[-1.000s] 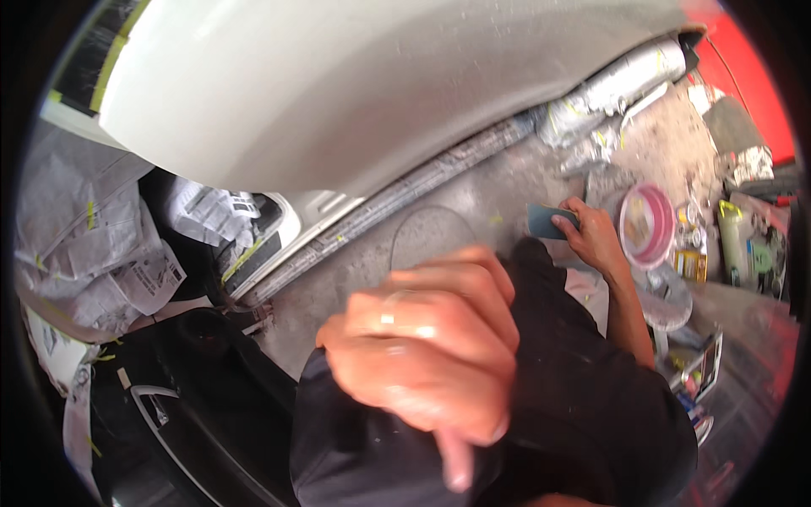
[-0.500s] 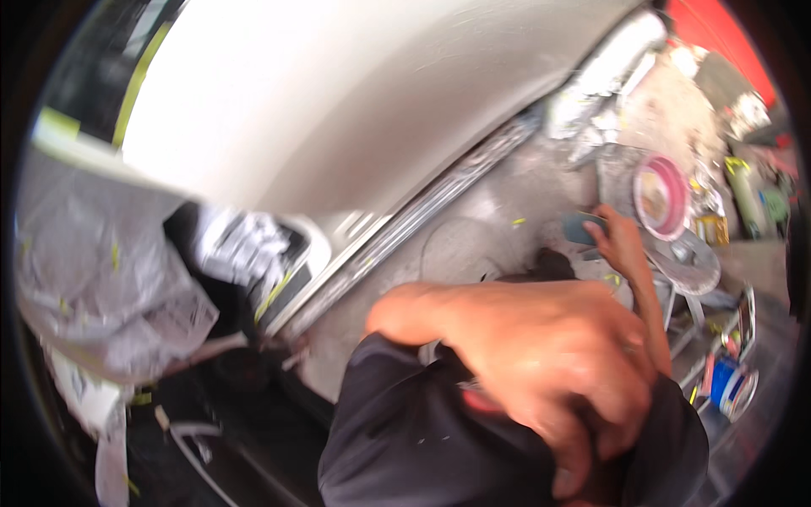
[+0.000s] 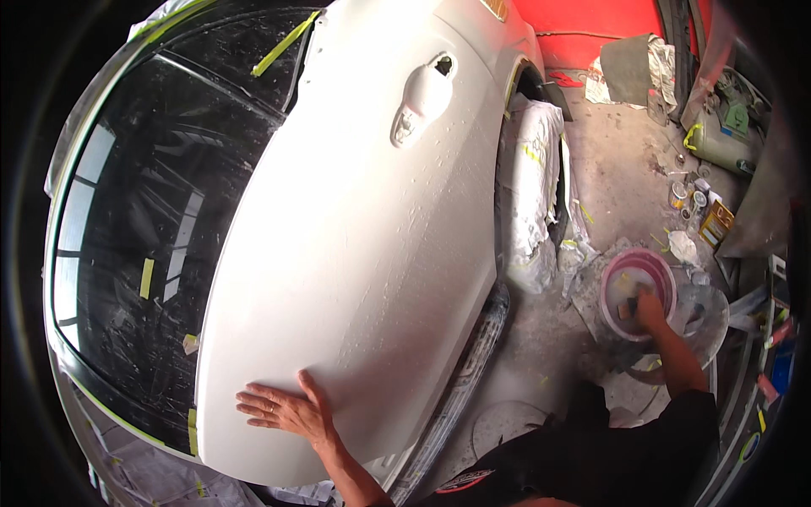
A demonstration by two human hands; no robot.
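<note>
My left hand (image 3: 287,411) lies flat on the lower part of a white car door panel (image 3: 346,253), its fingers spread and holding nothing. Wet streaks mark the panel below the recessed handle opening (image 3: 422,101). At right, my right hand (image 3: 649,308) is down inside a pink bucket (image 3: 667,270) of cloudy water, closed on a dark flat pad (image 3: 627,308) that is partly hidden by the fingers and the water. To the left of the panel is a dark window (image 3: 127,237) edged and dotted with yellow tape.
A wrapped wheel (image 3: 532,194) sits beside the door, above a long sill (image 3: 456,380). A red panel (image 3: 583,25), paper sheets (image 3: 608,80), a green cylinder (image 3: 714,148), small cans (image 3: 678,194) and a metal rack (image 3: 752,355) line the top and right.
The view has swung to show the whole door side. My left hand has gone from above my lap to flat on the panel; my right hand has lowered the pad into the bucket.
</note>
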